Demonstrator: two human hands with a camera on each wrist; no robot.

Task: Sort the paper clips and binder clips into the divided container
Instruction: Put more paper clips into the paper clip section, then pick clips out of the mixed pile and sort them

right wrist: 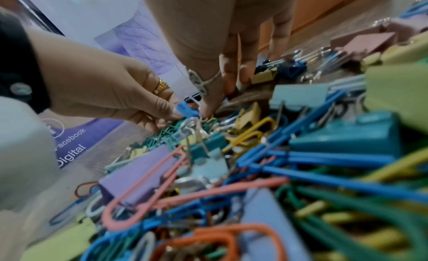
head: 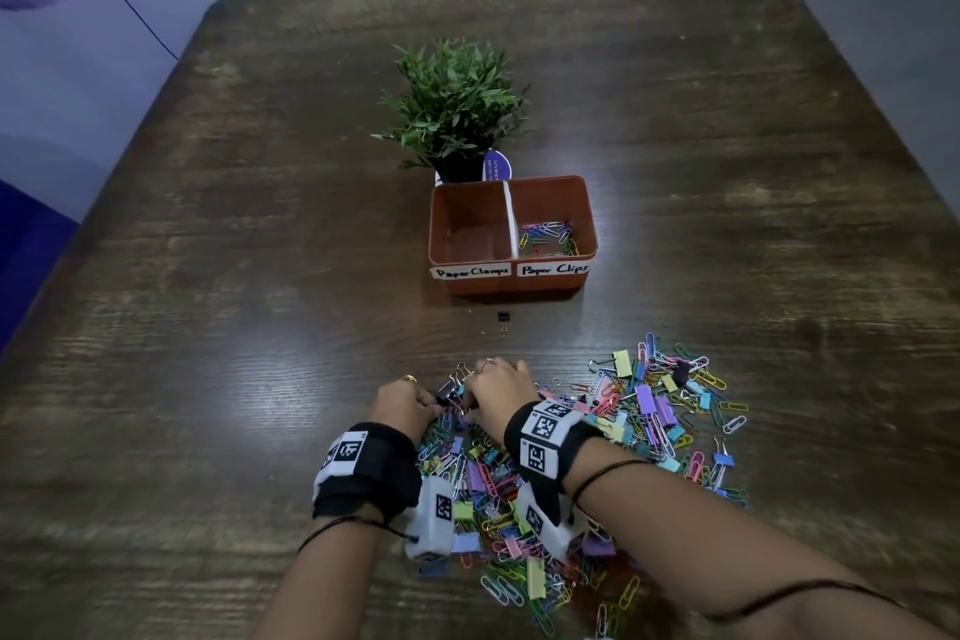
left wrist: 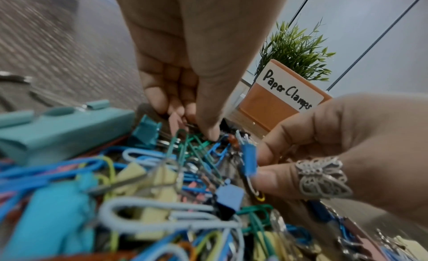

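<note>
Paper clips (head: 545, 237) fill little of the orange divided container (head: 511, 283); its clamp side looks empty. Left hand (head: 402, 403) pinches a blue binder clip (right wrist: 185, 108); right hand (head: 498, 385) picks, fingers curled, hold unclear, in the large pile (head: 649, 411) on the bench (head: 208, 276).

head view looks down at the container (head: 511, 234) from afar; wrist views sit low, sharing it.
</note>
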